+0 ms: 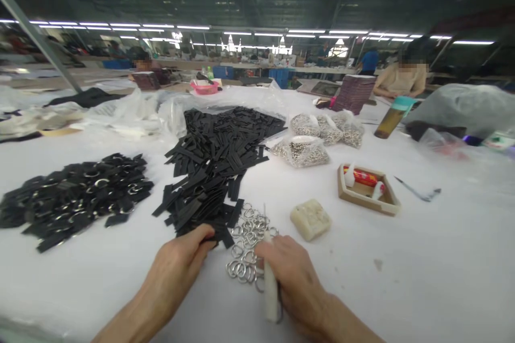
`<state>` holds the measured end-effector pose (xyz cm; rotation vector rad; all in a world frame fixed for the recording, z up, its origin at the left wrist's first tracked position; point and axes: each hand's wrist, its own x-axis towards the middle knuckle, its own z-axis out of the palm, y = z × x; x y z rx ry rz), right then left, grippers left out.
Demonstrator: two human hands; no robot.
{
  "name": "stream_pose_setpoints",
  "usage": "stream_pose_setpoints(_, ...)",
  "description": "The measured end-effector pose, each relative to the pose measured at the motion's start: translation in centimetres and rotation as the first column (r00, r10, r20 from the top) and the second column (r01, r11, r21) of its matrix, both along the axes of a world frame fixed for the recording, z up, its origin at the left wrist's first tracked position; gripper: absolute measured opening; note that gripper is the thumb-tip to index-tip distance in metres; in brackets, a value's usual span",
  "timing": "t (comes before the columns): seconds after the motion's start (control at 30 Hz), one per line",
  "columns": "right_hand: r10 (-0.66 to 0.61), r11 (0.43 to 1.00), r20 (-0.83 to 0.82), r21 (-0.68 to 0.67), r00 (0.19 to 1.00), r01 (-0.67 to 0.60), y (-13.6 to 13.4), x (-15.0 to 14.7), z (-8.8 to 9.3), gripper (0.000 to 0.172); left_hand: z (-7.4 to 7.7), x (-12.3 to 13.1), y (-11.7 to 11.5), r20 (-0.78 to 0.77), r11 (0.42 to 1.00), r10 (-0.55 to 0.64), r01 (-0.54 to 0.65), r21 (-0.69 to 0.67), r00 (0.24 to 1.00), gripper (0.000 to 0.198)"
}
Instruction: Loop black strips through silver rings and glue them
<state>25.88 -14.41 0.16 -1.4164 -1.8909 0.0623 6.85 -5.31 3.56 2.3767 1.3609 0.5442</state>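
Observation:
My left hand (179, 263) rests at the near edge of a big pile of black strips (219, 158), its fingertips pinching one strip there. My right hand (292, 276) is closed around a white stick-like tool (270, 289) and lies next to a small heap of silver metal D-rings (247, 246), touching the rings at its left side. A second pile of black strips with rings fitted (78, 195) lies to the left, away from both hands.
A pale sponge block (310, 218) sits right of the rings. Beyond it are a small wooden tray (368, 190) with glue tubes, a metal tool (418, 191), bags of rings (322, 136) and a bottle (392, 117). Another person (402, 77) sits at the far right.

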Motion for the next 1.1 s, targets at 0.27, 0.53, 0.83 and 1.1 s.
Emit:
stream_pose_setpoints(0.27,-0.191,0.944,-0.569,-0.331,0.8,-0.01,-0.4,2.6,1.5,0.005,1.1,5.5,-0.2,0.526,0.63,0.281,0.259,-0.732,0.803,0.013)
stream_pose_setpoints(0.53,-0.195,0.941,-0.366,-0.331,0.91,0.069,-0.8,2.4,0.6,0.007,-1.0,2.5,0.2,0.291,0.961,0.105,-0.022,-0.275,0.951,0.01)
stream_pose_setpoints(0.83,-0.213,0.96,-0.399,-0.254,0.892,0.116,-0.7,2.5,0.4,0.005,-0.4,2.7,-0.1,0.357,0.972,0.111,-0.026,-0.235,0.927,0.011)
stream_pose_setpoints(1.1,-0.225,0.97,-0.464,-0.19,0.857,0.152,-0.8,2.8,1.2,0.009,-0.2,5.0,0.5,0.535,0.421,0.424,0.364,-0.831,0.731,0.012)
